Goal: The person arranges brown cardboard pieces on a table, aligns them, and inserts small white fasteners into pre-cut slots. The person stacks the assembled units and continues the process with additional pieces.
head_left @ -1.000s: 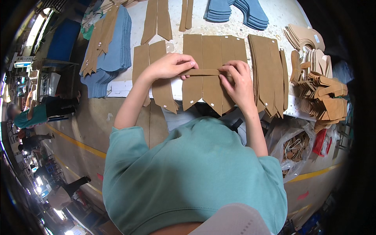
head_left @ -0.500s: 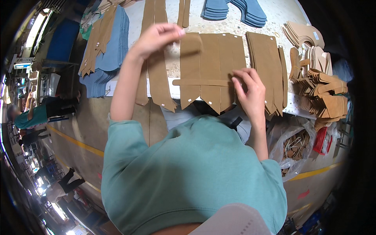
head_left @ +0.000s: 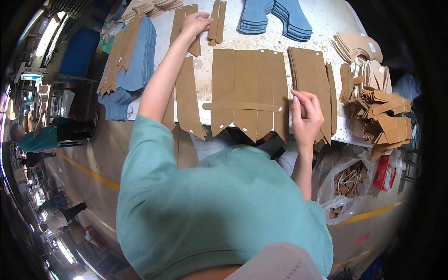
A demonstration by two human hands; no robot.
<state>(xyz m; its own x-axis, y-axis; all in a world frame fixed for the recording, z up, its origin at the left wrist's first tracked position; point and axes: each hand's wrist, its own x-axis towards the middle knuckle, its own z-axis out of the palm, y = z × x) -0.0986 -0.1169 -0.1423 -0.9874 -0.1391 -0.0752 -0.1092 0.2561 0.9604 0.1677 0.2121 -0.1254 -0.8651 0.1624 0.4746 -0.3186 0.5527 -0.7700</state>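
Several brown leather-like panels (head_left: 245, 70) with pointed lower ends and small white tags lie side by side at the table's near edge. Across them rests a narrow brown strip (head_left: 242, 107), a white tag at its right end. My left hand (head_left: 197, 24) is stretched far forward, fingers extended beside a small group of narrow brown strips (head_left: 216, 23); whether the fingertips touch them I cannot tell. Just right of the panel row, my right hand (head_left: 308, 112) hovers with bent fingers and thumb apart, holding nothing visible. It partly covers a stack of brown panels (head_left: 310, 70).
Blue cut pieces (head_left: 254, 18) are stacked at the far side, with more blue pieces (head_left: 140, 60) at left under brown ones. Beige pieces (head_left: 359, 44) and brown bundles (head_left: 387, 107) crowd the right. A clear plastic bag (head_left: 345, 186) of scraps hangs below the table's right side.
My left hand has moved forward from above the panels to the narrow strips. My right hand has left the crosswise strip and shifted right, uncovering the white tag at its end.
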